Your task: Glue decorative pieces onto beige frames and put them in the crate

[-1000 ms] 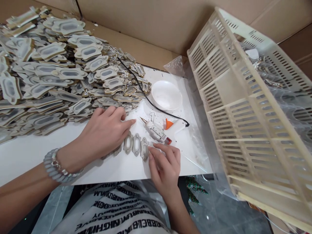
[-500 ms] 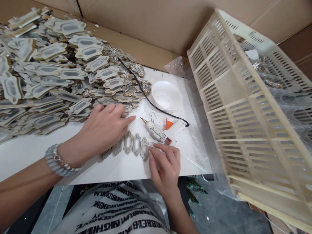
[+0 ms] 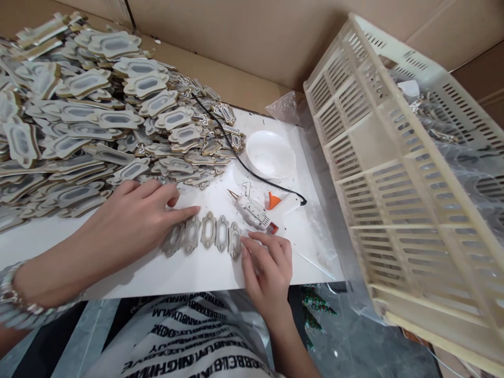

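**A:** Where are the little pieces?

**B:** A row of little pieces (image 3: pixel 208 235) lies flat on the white table (image 3: pixel 185 275), right in front of me. My left hand (image 3: pixel 134 220) is open and holds nothing. Its pointing finger reaches the left end of the row. My right hand (image 3: pixel 268 269) is open too, with its fingertips on the last piece at the right end.

**A:** What's around them?

**B:** A glue gun (image 3: pixel 255 212) lies just behind the row, then a white bowl (image 3: pixel 270 153). There's a big pile (image 3: pixel 98 105) on the left, a basket (image 3: pixel 394 184) on the right, and a cardboard wall (image 3: pixel 236 37) behind.

**A:** Anything hard to see?

**B:** I can't tell if my left finger presses down.
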`<state>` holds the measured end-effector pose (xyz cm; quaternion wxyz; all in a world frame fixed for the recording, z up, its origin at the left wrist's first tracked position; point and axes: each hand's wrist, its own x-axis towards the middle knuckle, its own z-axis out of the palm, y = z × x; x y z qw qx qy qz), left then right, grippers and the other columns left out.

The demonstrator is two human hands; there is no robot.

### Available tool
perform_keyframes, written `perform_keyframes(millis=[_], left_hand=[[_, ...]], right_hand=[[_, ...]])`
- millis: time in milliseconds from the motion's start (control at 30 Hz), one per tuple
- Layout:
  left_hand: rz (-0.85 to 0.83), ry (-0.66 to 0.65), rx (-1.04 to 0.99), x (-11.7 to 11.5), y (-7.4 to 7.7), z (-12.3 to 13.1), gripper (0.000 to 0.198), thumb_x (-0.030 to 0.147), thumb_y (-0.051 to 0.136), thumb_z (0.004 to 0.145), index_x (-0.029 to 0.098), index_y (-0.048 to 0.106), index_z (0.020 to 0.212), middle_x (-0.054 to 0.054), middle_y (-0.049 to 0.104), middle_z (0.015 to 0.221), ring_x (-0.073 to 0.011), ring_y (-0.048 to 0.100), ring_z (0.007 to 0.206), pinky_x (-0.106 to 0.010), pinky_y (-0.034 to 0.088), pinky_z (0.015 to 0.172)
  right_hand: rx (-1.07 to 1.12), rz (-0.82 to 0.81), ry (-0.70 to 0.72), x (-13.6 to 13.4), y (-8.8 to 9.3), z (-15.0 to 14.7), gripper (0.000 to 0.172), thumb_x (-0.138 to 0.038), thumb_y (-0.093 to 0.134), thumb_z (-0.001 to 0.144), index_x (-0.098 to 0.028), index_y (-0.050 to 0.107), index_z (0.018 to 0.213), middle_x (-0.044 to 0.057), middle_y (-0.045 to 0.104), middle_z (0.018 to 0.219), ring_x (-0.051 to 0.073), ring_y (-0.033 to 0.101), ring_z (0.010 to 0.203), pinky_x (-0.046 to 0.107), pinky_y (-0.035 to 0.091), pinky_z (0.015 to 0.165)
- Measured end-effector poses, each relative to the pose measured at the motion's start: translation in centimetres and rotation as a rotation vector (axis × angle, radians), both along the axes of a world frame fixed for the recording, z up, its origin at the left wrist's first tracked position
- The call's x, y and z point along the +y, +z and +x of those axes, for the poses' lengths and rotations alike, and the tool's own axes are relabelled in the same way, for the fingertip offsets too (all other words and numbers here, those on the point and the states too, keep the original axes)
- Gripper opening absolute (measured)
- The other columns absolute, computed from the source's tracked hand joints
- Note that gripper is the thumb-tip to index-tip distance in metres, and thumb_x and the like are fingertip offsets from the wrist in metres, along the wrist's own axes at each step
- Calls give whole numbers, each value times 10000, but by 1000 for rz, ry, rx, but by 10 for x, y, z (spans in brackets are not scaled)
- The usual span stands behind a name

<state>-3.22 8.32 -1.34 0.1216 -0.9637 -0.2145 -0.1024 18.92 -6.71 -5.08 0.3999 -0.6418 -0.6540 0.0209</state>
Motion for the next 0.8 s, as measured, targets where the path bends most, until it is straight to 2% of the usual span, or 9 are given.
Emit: perform_keyframes(millis=[167,367,500,600,700,800], left_hand=[[25,71,-33,-10,-2,-22,454,87,328,968,296,720,1064,-81,556,864,-261,458,767,-349,251,648],[14,172,-86,-27,-8,-48,352,224,380,1005,288,721,1064,-79,575,879,-261,449,735,-352,271,638],[-25,351,-66,-45,-15,-64,300,278,439,991,286,674,1178,-81,617,983,-259,472,728,-377,334,668],[-110,474,-121,-67,-22,-76,324,302,467,977,324,620,1261,-88,635,1121,-272,568,810,-441,410,781],[-252,477,-211,-93,-30,-87,481,270,483,955,430,481,1408,-61,654,1239,-304,641,1006,-493,446,882],[-278,361,-239,-115,-39,-99,635,194,483,923,508,363,1462,28,702,1242,-304,649,1101,-523,451,912]], right_hand=[[-3,3,6,0,0,0,162,-98,577,934,-175,668,1044,67,685,1018,202,565,948,370,461,833],[3,-1,24,0,0,0,180,-85,578,928,-176,667,1055,69,684,1031,203,566,958,375,463,838],[-3,6,23,1,0,1,171,-87,575,929,-178,669,1040,66,690,1015,200,575,948,370,461,831],[-40,24,15,-1,2,-2,169,-82,581,918,-172,678,1023,74,703,1006,204,570,928,367,461,826],[-104,36,64,-4,5,-11,179,-94,601,897,-156,694,1037,91,722,1036,218,567,919,377,456,831],[-187,20,209,-3,9,-26,197,-160,645,877,-177,707,1063,71,726,1137,236,560,987,395,442,876]])
